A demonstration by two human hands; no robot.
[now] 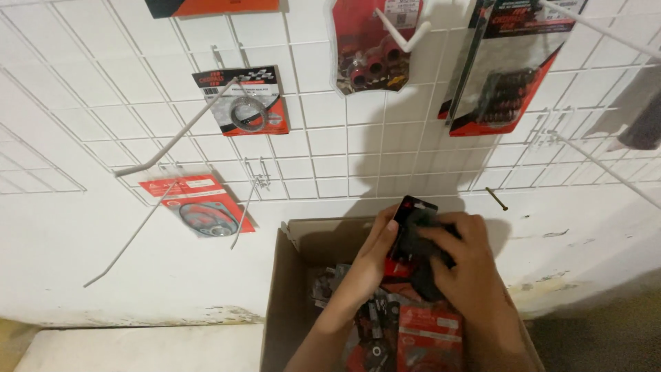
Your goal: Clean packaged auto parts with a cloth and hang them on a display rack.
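Both my hands hold a small stack of black-and-red carded packages [412,219] above an open cardboard box [284,289]. My left hand [370,258] grips the stack's left edge with the thumb up along its side. From the right, my right hand [465,265] wraps over the front and covers most of it. Inside the box lie several more red-and-black packages [420,334].
A white wire grid panel [330,148] on the wall carries long white hooks [175,127] and several hanging packages: a gasket pack [203,207], a ring pack [244,100], a red parts pack [372,48] and a black-and-red pack [509,69]. A nail [497,199] sticks out right.
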